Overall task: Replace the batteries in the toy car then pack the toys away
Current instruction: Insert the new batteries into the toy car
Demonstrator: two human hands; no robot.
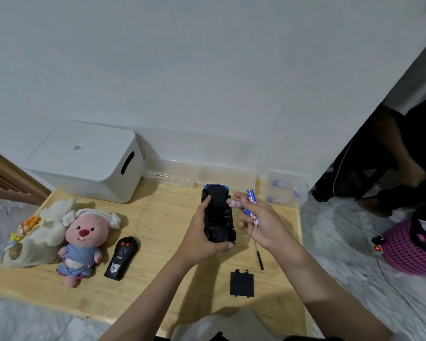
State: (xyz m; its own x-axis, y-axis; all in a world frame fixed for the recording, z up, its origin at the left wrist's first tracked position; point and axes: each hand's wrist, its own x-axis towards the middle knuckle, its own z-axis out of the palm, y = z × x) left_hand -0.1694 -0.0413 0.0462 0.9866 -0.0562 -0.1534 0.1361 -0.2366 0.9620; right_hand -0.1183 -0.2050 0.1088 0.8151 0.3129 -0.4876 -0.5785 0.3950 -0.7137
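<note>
Left hand (202, 232) grips the upturned toy car (218, 215) while right hand (258, 222) pinches several AA batteries (251, 205), which could slip loose or go into the open bay reversed.

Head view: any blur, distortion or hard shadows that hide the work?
Head view: wide-angle bending at the edges; right side floor and pink basket smeared; toy car underside dark, compartment detail unclear; batteries in the right hand slightly soft; arms cast soft shadows on the table.

My left hand (202, 239) grips the upturned toy car (218, 215); my right hand (261, 222) holds blue batteries (251, 205). On the worktop (158, 217): battery cover (241, 283) near, remote (121, 258) and plush toy (80, 242) left, white box (89, 158) far.
</note>
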